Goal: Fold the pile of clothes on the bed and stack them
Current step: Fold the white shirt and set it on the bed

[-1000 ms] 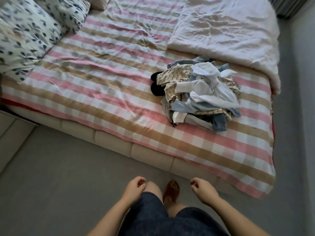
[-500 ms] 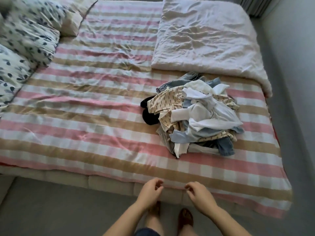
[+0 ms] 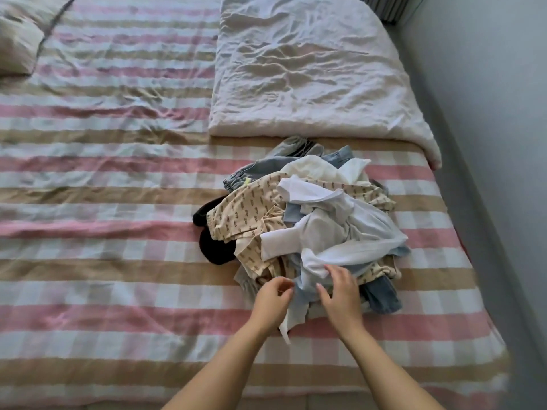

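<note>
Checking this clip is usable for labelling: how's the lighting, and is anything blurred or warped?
Head view: dim, even light, no glare, soft shadows creasing the white duvet; head view: pile of clothes fairly sharp, left hand and right hand slightly smeared; the wide-angle head view bows the striped bed.

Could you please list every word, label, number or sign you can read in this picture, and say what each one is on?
Nothing readable: no words, numbers or brand names show.
Beige garment in the pile of clothes: small dark repeated motifs, too small and blurred to tell whether they are lettering.
Striped bedcover and white quilt: no writing visible.
</note>
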{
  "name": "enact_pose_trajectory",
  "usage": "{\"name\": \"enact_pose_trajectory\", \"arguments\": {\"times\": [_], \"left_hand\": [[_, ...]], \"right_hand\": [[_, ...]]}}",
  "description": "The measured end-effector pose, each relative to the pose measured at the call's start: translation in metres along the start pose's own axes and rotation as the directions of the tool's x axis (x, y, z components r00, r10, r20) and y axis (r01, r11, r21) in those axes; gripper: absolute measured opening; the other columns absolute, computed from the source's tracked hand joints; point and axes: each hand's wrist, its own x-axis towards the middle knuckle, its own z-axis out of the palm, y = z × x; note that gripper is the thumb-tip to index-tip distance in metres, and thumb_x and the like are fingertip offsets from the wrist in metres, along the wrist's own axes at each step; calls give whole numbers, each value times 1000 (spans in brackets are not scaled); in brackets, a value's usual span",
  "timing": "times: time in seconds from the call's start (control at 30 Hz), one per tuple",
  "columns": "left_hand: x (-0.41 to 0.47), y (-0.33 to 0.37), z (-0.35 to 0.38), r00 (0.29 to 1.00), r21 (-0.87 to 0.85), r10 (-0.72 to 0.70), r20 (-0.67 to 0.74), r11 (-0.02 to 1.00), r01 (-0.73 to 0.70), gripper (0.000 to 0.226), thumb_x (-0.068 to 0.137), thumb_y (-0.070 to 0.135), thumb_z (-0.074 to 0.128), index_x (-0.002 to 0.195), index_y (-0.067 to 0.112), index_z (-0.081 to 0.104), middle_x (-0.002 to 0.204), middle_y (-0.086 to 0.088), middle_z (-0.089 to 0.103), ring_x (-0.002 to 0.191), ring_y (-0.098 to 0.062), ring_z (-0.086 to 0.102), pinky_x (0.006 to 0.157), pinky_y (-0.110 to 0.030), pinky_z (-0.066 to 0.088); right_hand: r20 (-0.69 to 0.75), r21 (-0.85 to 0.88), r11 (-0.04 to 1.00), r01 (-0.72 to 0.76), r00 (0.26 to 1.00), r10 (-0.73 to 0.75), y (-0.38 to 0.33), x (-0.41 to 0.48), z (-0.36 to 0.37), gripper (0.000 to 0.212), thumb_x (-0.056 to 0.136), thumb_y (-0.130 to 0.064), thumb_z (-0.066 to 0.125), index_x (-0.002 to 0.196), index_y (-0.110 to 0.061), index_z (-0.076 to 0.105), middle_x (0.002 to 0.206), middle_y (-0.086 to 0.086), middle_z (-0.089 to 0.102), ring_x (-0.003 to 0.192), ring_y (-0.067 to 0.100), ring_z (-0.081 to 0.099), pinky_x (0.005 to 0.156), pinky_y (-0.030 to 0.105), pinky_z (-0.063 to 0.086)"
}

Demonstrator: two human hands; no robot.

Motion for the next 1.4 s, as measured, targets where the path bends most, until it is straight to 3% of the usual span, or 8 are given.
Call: {"name": "enact_pose_trajectory", "arguments": {"times": [0.1,0.23,0.37,0.5,0.67,0.9,1.03,1.4], "left_hand": [[30,9,21,999,-119,-44,-11,992,43,27,90,6,49,115,10,59,111,-3,64,98,-14,59,85,-25,47],[44,17,38,993,-246,-122,9,962,120,44,89,-2,47,133,6,44,124,-6,55,116,-16,51,94,-21,40],[37,26,32,997,-264,-77,21,961,79,46,88,-2,51,132,8,45,125,-10,57,110,-12,52,93,-22,42],[15,40,8,983,-28,185,-20,982,-186,48,75,0,65,122,10,57,122,-5,58,116,-17,51,101,-34,41],[-28,71,-29,936,-102,338,-97,932,-347,39,74,1,70,85,37,60,88,19,60,83,9,56,72,-6,40],[-93,102,-92,935,-293,309,-174,890,-349,26,86,-9,54,71,13,56,66,0,55,62,-7,50,60,-19,40],[-130,103,-116,923,-387,242,-300,853,-349,21,89,4,56,69,11,54,62,1,54,58,-8,48,56,-21,40],[-195,68,-162,845,-328,123,-521,885,-331,29,73,6,75,53,21,61,48,11,60,48,0,52,50,-14,42]], "right_hand": [[89,-247,969,8,996,15,10,35,12,58,86,-41,57,137,-21,39,144,1,33,133,20,25,109,32,24],[58,-286,958,-6,998,23,16,45,18,25,87,-30,54,109,-23,62,127,-4,53,123,17,39,105,34,25],[-74,124,992,1,997,8,7,30,0,9,88,-14,58,83,-10,64,82,3,66,84,23,58,83,41,42],[-50,559,829,8,998,24,-27,0,-36,12,88,-21,61,78,-15,63,71,-4,65,68,12,60,65,32,47],[-19,772,633,55,998,-64,-85,-33,-81,14,79,-32,62,76,-19,67,69,-4,69,66,8,63,62,19,50],[15,776,616,138,972,-236,-142,-65,-120,18,84,-33,56,89,-17,64,84,2,67,79,13,62,70,22,49],[260,603,788,128,902,-346,-147,-84,-111,37,81,-27,69,115,-22,56,110,-8,60,103,3,56,82,20,46],[131,610,773,177,939,-318,-203,-146,-58,6,83,-21,67,83,-17,63,75,-4,66,74,16,64,60,22,46]]}}
